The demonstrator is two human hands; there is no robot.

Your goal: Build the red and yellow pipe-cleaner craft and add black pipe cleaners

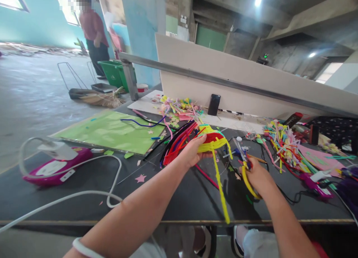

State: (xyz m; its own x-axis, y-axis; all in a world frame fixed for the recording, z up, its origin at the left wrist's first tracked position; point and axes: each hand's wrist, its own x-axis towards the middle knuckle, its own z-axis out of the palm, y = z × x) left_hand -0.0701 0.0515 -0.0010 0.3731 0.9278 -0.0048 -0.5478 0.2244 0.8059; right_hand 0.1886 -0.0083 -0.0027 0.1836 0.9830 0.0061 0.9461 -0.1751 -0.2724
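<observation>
My left hand (192,151) is closed on a small woven piece of yellow, red and teal pipe cleaners (212,138), held just above the dark table (173,198). A long yellow pipe cleaner (220,189) hangs down from it toward the table's front edge. My right hand (256,176) is closed around a curved loop of yellow pipe cleaner (246,180), to the right of the woven piece. A bundle of red, black and purple pipe cleaners (176,142) lies behind my left hand.
A green sheet (109,131) lies at the left, a pink device (53,166) with white cable (84,194) nearer. Loose coloured pipe cleaners (282,142) crowd the right. A black phone (214,104) leans on the white partition (251,82). A person (93,34) stands far left by green bins (113,73).
</observation>
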